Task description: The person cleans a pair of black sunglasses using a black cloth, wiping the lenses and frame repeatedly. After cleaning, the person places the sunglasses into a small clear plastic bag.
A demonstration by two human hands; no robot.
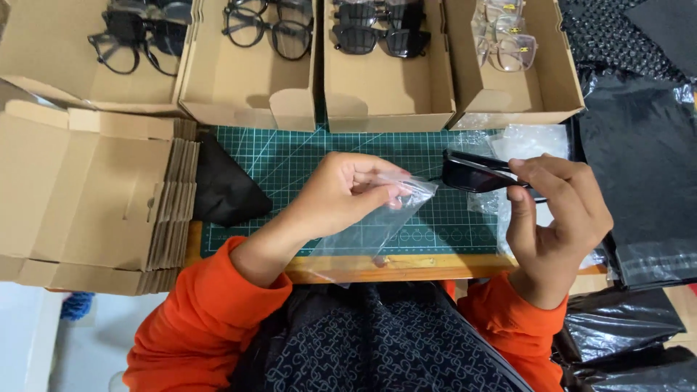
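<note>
1. The left hand (341,192) pinches the mouth of a clear plastic bag (377,225) between thumb and fingers; its grip is closed on the thin film, and the bag hangs down over the green cutting mat (290,156) toward the front edge of the counter (406,267).
2. The right hand (555,218) holds a folded pair of black sunglasses (475,174) just beside the bag mouth, the grip closed around one end, thumb below and fingers on top.
3. I judge the step in hand is bagging: the glasses are near the bag but not inside it.
4. The next move seems to need the bag mouth held open wide and the glasses turned so the narrow end enters first.
5. Four open cardboard boxes stand at the back: the far-left box (65,80) has dark frames, the second box (250,91) black frames with clear lenses, the third box (388,91) black sunglasses, the right box (541,91) pale transparent frames.
6. A stack of flat cardboard (94,196) lies on the left, black plastic bags (639,167) on the right.
</note>
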